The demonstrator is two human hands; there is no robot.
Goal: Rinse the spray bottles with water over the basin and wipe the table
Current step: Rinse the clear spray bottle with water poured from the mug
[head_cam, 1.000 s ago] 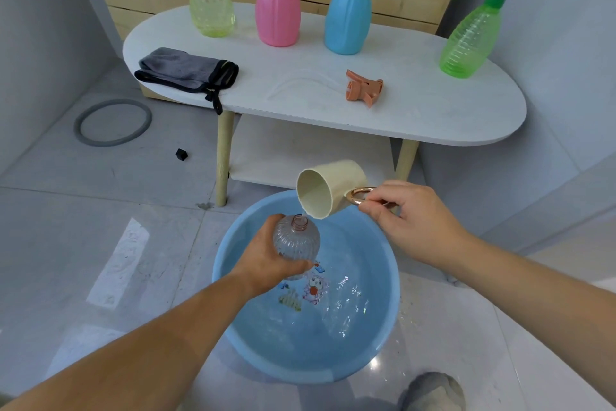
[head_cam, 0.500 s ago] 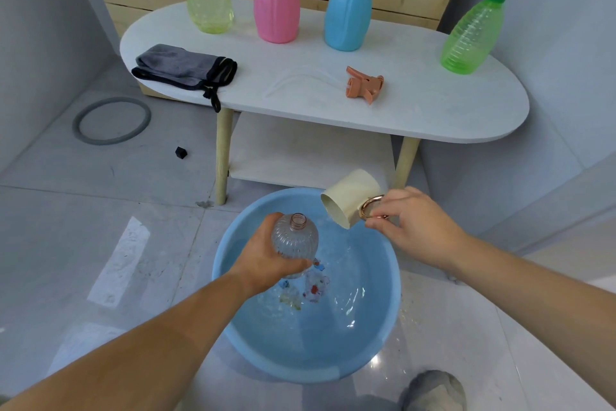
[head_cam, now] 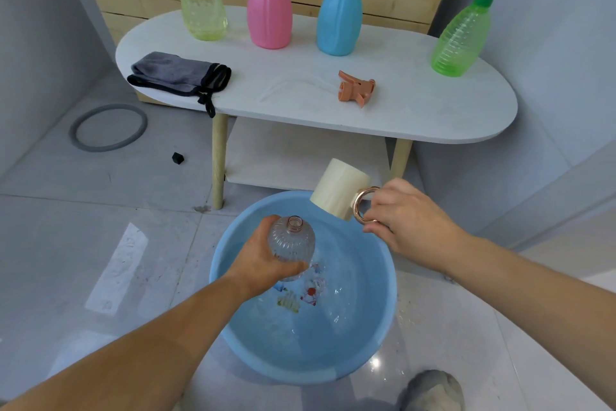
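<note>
Over the blue basin [head_cam: 376, 277], which is holding shallow clear water above a printed cartoon on its bottom, the left hand [head_cam: 260, 264] is gripping a clear ribbed bottle [head_cam: 293, 244], fingers curled around its body; the bottle is sitting uncapped with its neck up (how much water is inside cannot be told). Above the basin's far rim the right hand [head_cam: 406, 224] is pinching the ring handle of a cream cup [head_cam: 340, 192], which is tilting mouth-down toward the basin. Beyond the basin a white oval table [head_cam: 416, 104] is carrying four upright bottles: a yellow-green bottle [head_cam: 200, 1] without a sprayer, a pink bottle [head_cam: 269, 11], a blue bottle [head_cam: 340, 17] and a green bottle [head_cam: 461, 41], each with a trigger head. Nearer the basin an orange spray head [head_cam: 355, 92] is lying loose, and a folded grey cloth [head_cam: 176, 72] is hanging slightly over the table's edge. Far left of the basin a grey ring [head_cam: 108, 127] is lying on the pale tiled floor.
</note>
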